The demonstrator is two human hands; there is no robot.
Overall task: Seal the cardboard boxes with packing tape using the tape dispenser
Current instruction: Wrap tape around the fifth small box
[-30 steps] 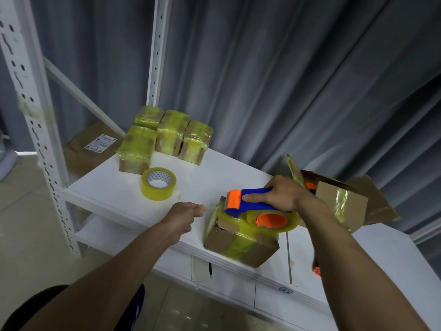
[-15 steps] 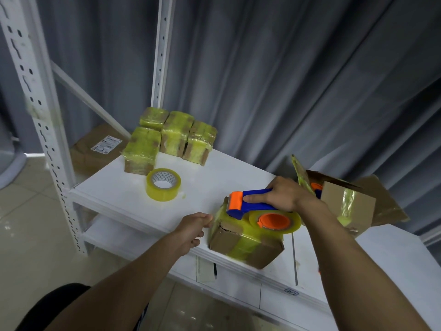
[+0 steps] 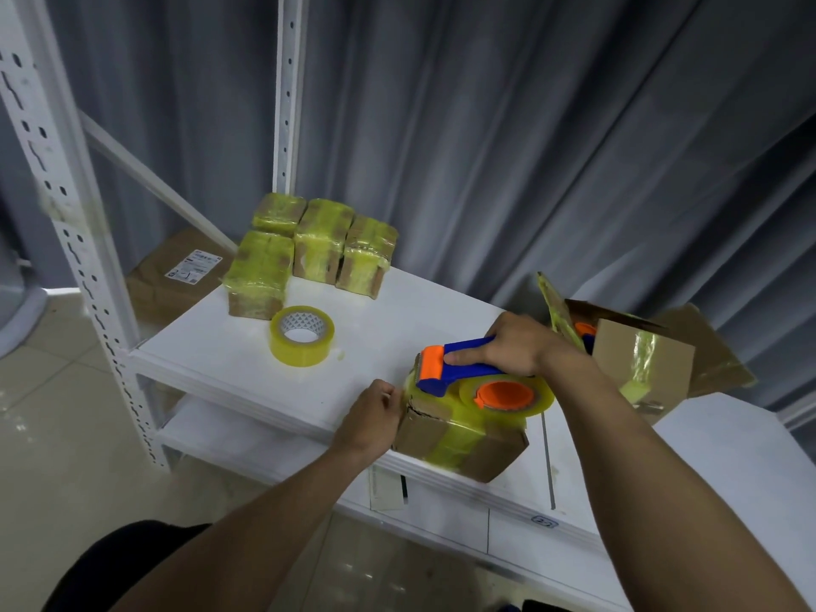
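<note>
The right hand (image 3: 516, 346) is gripping the blue handle of the tape dispenser (image 3: 468, 373), fingers wrapped round it, and is holding it down on top of the cardboard box (image 3: 459, 439), which is sitting at the front edge of the white shelf (image 3: 221, 364). The dispenser's orange nose is pointing left along the box's long axis, right at its left end. The left hand (image 3: 371, 417) is sitting just there, its fingers (image 3: 388, 393) bunched against that end face; whether they are pinching tape or only bracing, I cannot tell. Being nearer, it is probably taking that corner.
</note>
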